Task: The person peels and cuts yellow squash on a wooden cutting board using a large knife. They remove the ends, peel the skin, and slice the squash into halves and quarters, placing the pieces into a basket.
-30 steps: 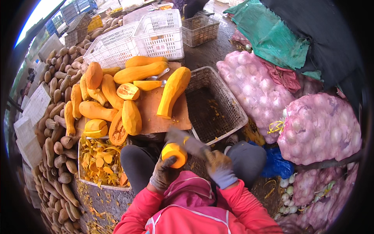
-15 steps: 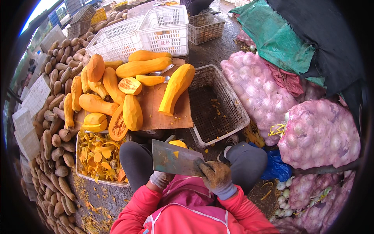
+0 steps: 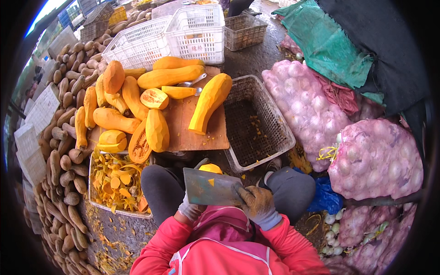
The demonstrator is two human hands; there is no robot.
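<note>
A wide cleaver (image 3: 211,188) lies across my lap, a scrap of orange flesh stuck to its blade. My right hand (image 3: 259,201), in a dirty grey glove, is closed on its right end, fingertips over the blade. My left hand (image 3: 190,208), also gloved, is mostly behind the blade; a dark fingertip shows above it, against a peeled yellow squash (image 3: 210,168) that it appears to hold. The blade covers most of that squash. Ahead is a brown board (image 3: 197,143) with peeled squashes (image 3: 210,104), cut halves (image 3: 154,99) and two metal spoons (image 3: 195,82).
A crate of peelings (image 3: 117,183) stands left of my knee, a dark plastic crate (image 3: 247,123) ahead right. Unpeeled squashes (image 3: 68,183) are heaped at the left. Net sacks of onions (image 3: 376,160) line the right. White crates (image 3: 195,39) stand beyond the board.
The cleaver and both hands have shifted slightly to the right within the picture. Everything on the board looks the same.
</note>
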